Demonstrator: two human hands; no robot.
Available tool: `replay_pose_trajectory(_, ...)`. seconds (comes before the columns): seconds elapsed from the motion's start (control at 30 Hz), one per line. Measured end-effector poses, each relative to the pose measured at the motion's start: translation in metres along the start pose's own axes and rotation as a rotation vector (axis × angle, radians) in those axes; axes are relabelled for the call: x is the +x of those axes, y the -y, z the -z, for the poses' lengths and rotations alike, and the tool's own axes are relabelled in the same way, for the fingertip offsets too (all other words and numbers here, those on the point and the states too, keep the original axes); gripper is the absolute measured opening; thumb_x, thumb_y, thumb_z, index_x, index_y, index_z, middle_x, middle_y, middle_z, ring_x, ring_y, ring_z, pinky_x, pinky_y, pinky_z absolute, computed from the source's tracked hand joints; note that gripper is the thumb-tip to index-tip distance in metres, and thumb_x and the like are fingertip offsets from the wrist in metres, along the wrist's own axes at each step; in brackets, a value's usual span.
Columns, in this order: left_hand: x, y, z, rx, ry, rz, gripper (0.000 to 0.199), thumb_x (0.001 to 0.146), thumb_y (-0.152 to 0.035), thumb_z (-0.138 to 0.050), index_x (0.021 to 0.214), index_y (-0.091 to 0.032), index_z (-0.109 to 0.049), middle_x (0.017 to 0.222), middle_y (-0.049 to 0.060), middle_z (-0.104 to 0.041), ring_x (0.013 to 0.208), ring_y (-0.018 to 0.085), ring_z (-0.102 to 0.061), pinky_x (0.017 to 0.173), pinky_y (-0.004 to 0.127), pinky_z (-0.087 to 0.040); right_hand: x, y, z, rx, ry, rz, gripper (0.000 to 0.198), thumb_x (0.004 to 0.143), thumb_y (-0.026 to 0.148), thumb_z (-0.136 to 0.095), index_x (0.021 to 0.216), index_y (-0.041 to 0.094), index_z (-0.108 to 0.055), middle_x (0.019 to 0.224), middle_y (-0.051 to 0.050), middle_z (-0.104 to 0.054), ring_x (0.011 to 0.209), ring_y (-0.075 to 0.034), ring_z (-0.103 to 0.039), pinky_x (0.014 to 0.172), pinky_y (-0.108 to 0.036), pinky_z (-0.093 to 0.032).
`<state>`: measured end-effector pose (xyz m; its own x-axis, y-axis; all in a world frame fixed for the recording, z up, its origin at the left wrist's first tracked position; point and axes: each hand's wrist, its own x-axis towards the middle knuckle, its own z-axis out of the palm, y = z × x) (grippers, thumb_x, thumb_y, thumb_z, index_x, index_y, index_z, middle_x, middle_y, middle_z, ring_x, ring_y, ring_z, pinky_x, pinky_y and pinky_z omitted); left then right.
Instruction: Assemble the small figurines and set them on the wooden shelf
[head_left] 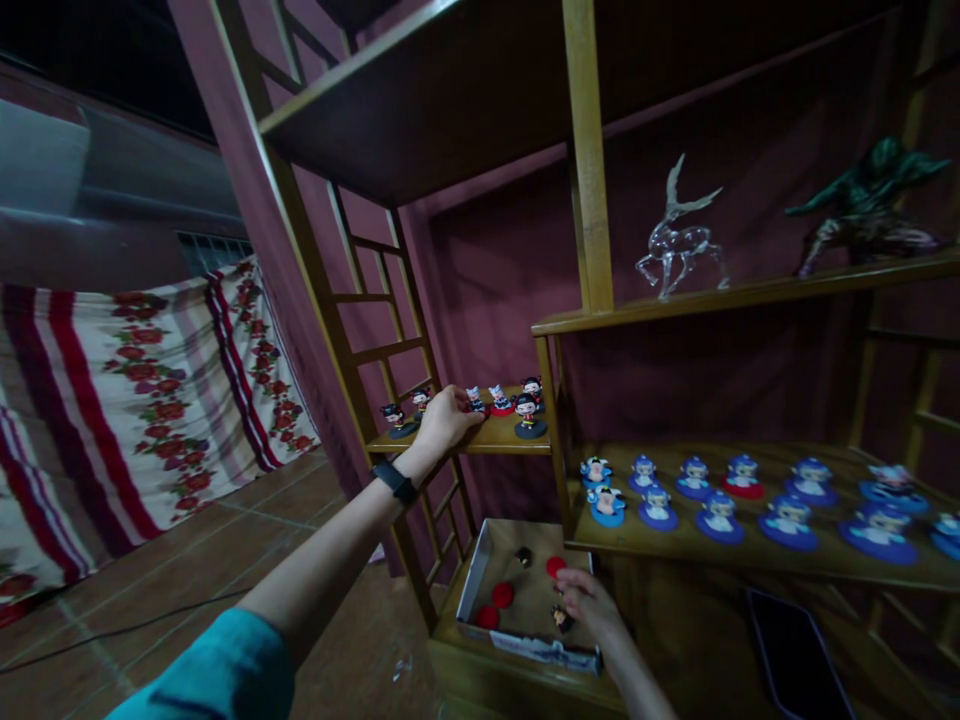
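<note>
**Left hand (450, 415) pinching white-topped figurine (474, 398), small shelf (499, 434) above the box (525, 610)**

Right hand (589, 600) is hovering over the box's right side, fingers half-curled by a red disc (555, 567); can't tell if it's holding anything. Two more red discs (502, 594) and two dark-haired pieces (560, 618) are lying in the box. Phone (799, 655) is lying right of it. Lower shelf (675, 561), right of the box and higher, is carrying rows of mostly blue-based figurines (720, 520). Above the box, left hand is gripping narrow, partly covering its figurine. Dark-haired figurines (529, 412) are crowding both shelf ends, white-topped twin (499, 397) just beside. Held one is showing a pale pointed top, red base. Farther: clear deer (679, 243) and green figure (874, 200) are standing up and right of the box; floral cloth (165, 390) is hanging far left of it.
</note>
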<state>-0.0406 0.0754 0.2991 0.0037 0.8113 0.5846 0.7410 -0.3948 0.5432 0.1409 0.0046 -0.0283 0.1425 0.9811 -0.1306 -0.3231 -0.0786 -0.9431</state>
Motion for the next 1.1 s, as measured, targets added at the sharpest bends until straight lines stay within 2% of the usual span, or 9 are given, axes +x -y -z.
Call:
replay_pose_trajectory(0.13,0.002,-0.003,0.001,0.21,-0.016,0.052,0.045,0.054,-0.038,-0.073,0.086,-0.018,-0.049,0.073,0.0,-0.061,0.065,0.014,-0.056,0.055,0.022,-0.035,0.003,-0.004,0.0,-0.035,0.019,0.033,0.037,0.048,0.048,-0.064,0.071,0.019,-0.065,0.067,-0.002,-0.063,0.059,-0.016,-0.057,0.058,-0.028,-0.045)
replay_pose_trajectory(0.33,0.008,-0.014,0.0,0.383,0.023,0.02,0.048,0.057,-0.041,-0.072,0.09,-0.018,-0.045,0.078,0.003,-0.063,0.071,0.018,-0.058,0.055,0.024,-0.035,0.003,-0.004,0.001,-0.133,0.037,0.087,0.038,0.052,0.053,-0.063,0.069,0.019,-0.063,0.074,-0.004,-0.064,0.072,-0.02,-0.059,0.064,-0.03,-0.046)
replay_pose_trajectory(0.5,0.008,-0.009,-0.001,0.37,0.045,-0.011,0.05,0.06,-0.04,-0.07,0.096,-0.018,-0.045,0.078,0.003,-0.063,0.07,0.018,-0.059,0.055,0.024,-0.036,0.002,-0.004,0.002,-0.207,0.053,0.134,0.036,0.057,0.052,-0.061,0.07,0.018,-0.063,0.071,-0.004,-0.064,0.07,-0.02,-0.059,0.062,-0.029,-0.046)
replay_pose_trajectory(0.67,0.01,0.0,-0.004,0.365,0.042,-0.087,0.04,0.065,-0.031,-0.066,0.098,-0.018,-0.048,0.08,0.003,-0.064,0.072,0.016,-0.059,0.059,0.024,-0.039,0.002,-0.006,0.003,-0.275,0.079,0.157,0.034,0.059,0.05,-0.059,0.071,0.018,-0.063,0.069,-0.003,-0.063,0.067,-0.018,-0.059,0.06,-0.028,-0.045)
replay_pose_trajectory(0.87,0.003,-0.011,0.0,0.432,0.062,-0.1,0.042,0.067,-0.029,-0.064,0.104,-0.017,-0.05,0.09,0.006,-0.063,0.082,0.019,-0.059,0.068,0.026,-0.042,0.002,-0.009,0.002,-0.319,0.093,0.18,0.029,0.063,0.045,-0.055,0.07,0.018,-0.063,0.069,-0.004,-0.064,0.067,-0.018,-0.059,0.061,-0.027,-0.045)
replay_pose_trajectory(1.0,-0.004,-0.029,0.007,0.547,-0.091,-0.285,0.053,0.069,-0.029,-0.061,0.117,-0.015,-0.047,0.107,0.012,-0.057,0.1,0.024,-0.053,0.085,0.034,-0.039,0.001,-0.009,0.001,-0.322,0.098,0.151,0.027,0.065,0.043,-0.054,0.072,0.018,-0.063,0.064,-0.003,-0.063,0.063,-0.017,-0.059,0.059,-0.027,-0.045)
replay_pose_trajectory(1.03,-0.003,-0.034,0.008,0.558,-0.09,-0.335,0.055,0.068,-0.029,-0.062,0.119,-0.016,-0.046,0.11,0.012,-0.056,0.104,0.025,-0.051,0.088,0.035,-0.038,0.001,-0.009,0.001,-0.328,0.098,0.151,0.027,0.064,0.043,-0.055,0.072,0.018,-0.063,0.064,-0.003,-0.063,0.063,-0.017,-0.059,0.059,-0.027,-0.045)
replay_pose_trajectory(1.1,0.004,-0.043,0.01,0.556,-0.008,-0.388,0.06,0.065,-0.031,-0.064,0.121,-0.018,-0.047,0.114,0.01,-0.055,0.109,0.026,-0.047,0.091,0.036,-0.037,0.0,-0.009,0.001,-0.338,0.099,0.165,0.026,0.064,0.043,-0.056,0.07,0.019,-0.063,0.064,-0.003,-0.064,0.064,-0.018,-0.06,0.061,-0.027,-0.046)
